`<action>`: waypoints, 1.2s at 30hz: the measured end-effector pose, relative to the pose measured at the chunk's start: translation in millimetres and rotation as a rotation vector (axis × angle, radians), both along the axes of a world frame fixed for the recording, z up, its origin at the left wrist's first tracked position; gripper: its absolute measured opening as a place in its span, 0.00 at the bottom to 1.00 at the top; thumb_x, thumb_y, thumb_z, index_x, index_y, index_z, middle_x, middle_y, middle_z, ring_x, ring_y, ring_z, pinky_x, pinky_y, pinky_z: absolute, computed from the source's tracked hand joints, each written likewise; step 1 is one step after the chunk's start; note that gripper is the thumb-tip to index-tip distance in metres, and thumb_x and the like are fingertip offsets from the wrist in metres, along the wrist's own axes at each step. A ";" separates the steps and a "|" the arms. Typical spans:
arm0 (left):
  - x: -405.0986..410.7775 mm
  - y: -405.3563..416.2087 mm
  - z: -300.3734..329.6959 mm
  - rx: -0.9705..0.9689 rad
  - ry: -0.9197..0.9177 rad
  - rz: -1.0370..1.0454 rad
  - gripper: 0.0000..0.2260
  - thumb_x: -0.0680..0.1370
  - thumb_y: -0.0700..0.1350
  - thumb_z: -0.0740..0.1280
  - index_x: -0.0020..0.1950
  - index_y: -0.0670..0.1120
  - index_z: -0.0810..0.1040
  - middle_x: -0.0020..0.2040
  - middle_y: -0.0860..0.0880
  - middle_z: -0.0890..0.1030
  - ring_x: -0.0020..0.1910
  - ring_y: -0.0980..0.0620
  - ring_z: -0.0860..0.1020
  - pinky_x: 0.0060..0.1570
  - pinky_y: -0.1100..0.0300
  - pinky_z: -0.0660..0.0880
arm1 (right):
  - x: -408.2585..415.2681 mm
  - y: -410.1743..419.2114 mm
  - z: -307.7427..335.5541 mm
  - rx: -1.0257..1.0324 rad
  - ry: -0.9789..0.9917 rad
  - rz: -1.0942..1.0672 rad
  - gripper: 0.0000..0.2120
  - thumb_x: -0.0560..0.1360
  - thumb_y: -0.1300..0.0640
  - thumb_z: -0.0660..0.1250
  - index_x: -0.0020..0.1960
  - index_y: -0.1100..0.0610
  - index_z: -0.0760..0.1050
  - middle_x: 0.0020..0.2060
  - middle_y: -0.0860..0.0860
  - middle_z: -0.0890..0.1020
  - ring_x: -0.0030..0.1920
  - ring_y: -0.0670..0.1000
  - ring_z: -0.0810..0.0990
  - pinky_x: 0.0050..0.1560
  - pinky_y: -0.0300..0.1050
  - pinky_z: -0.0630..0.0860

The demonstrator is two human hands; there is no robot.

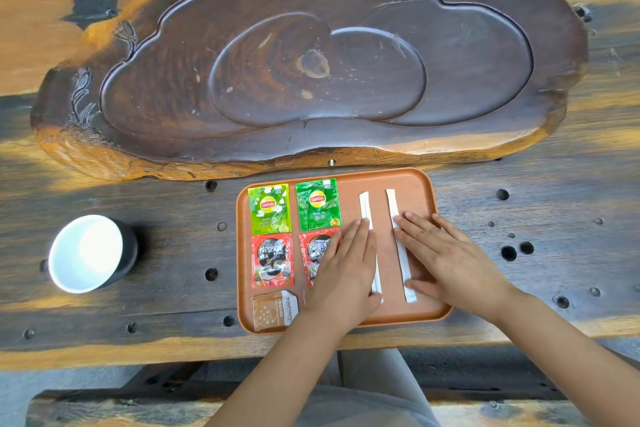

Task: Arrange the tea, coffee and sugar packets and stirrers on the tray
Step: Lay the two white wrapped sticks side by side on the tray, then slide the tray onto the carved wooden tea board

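Where left hand [346, 267] lies, second sugar packet [307, 296] hides.

Sunlit wooden table [104, 163], carved tea board [311, 55]

You sat in a tea room: a carved tea board [311, 59] beyond your fingers [363, 225], on a slab table [138, 305].

Left hand [346, 267], right hand [446, 253] flat on stirrers [401, 246]; packets [270, 208] gridded on tray [426, 191].
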State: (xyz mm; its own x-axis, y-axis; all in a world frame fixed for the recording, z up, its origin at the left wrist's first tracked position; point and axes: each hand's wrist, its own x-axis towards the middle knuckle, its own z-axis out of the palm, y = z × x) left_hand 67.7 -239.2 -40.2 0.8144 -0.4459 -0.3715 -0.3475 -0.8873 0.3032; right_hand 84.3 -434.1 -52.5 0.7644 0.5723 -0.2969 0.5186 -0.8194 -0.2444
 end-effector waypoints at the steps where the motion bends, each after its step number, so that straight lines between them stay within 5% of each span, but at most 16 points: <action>1: 0.5 0.0 -0.2 -0.006 0.001 0.005 0.38 0.73 0.51 0.67 0.75 0.41 0.50 0.77 0.42 0.47 0.76 0.47 0.43 0.65 0.54 0.31 | -0.5 -0.4 -0.5 0.002 -0.004 0.004 0.39 0.62 0.43 0.75 0.67 0.60 0.71 0.69 0.55 0.70 0.72 0.49 0.58 0.72 0.46 0.46; 4: 2.1 0.3 3.9 -0.043 0.010 0.016 0.38 0.72 0.52 0.65 0.75 0.42 0.51 0.77 0.43 0.49 0.76 0.48 0.44 0.67 0.54 0.31 | -2.5 -1.8 0.7 0.041 -0.056 0.001 0.35 0.66 0.41 0.70 0.67 0.58 0.72 0.70 0.55 0.70 0.72 0.50 0.59 0.72 0.49 0.48; 7: 1.9 7.0 12.5 -0.094 -0.060 0.036 0.33 0.69 0.56 0.64 0.71 0.44 0.64 0.74 0.43 0.63 0.74 0.47 0.58 0.71 0.49 0.42 | -3.7 -1.6 11.0 0.116 -0.118 -0.081 0.28 0.70 0.41 0.61 0.63 0.57 0.75 0.65 0.53 0.75 0.68 0.52 0.67 0.68 0.53 0.58; 10: -0.8 26.5 25.0 -0.197 -0.187 0.124 0.23 0.71 0.54 0.64 0.65 0.48 0.72 0.67 0.48 0.74 0.67 0.52 0.66 0.70 0.57 0.48 | -6.1 0.4 19.7 0.166 -0.171 -0.271 0.22 0.72 0.45 0.59 0.59 0.58 0.77 0.57 0.53 0.79 0.58 0.55 0.74 0.59 0.51 0.67; 16: -6.2 108.2 32.3 -0.070 -0.198 0.787 0.13 0.74 0.43 0.66 0.58 0.43 0.77 0.55 0.45 0.80 0.53 0.46 0.78 0.52 0.49 0.72 | -5.2 1.3 14.7 0.125 0.038 -0.795 0.22 0.72 0.57 0.68 0.64 0.61 0.71 0.52 0.60 0.77 0.50 0.62 0.77 0.44 0.53 0.76; 21: -11.7 135.5 24.0 0.035 0.108 0.941 0.17 0.75 0.49 0.64 0.62 0.44 0.73 0.57 0.44 0.77 0.52 0.47 0.75 0.45 0.51 0.72 | -4.0 7.8 17.2 0.084 0.118 -0.876 0.17 0.73 0.57 0.66 0.60 0.62 0.73 0.50 0.60 0.78 0.47 0.63 0.78 0.40 0.51 0.75; 28: -2.3 133.1 24.1 -0.122 0.203 0.986 0.09 0.77 0.39 0.60 0.52 0.42 0.78 0.44 0.46 0.81 0.36 0.57 0.73 0.30 0.68 0.64 | 5.2 16.0 19.2 0.033 0.216 -0.904 0.06 0.71 0.65 0.61 0.47 0.62 0.72 0.40 0.57 0.76 0.37 0.57 0.72 0.31 0.43 0.63; 36: -11.6 139.5 32.6 -0.229 0.182 1.073 0.13 0.75 0.35 0.58 0.46 0.46 0.81 0.40 0.49 0.81 0.39 0.54 0.77 0.35 0.67 0.68 | 4.8 14.6 30.8 0.161 0.268 -0.987 0.11 0.71 0.68 0.60 0.50 0.62 0.77 0.41 0.58 0.81 0.42 0.59 0.78 0.40 0.53 0.78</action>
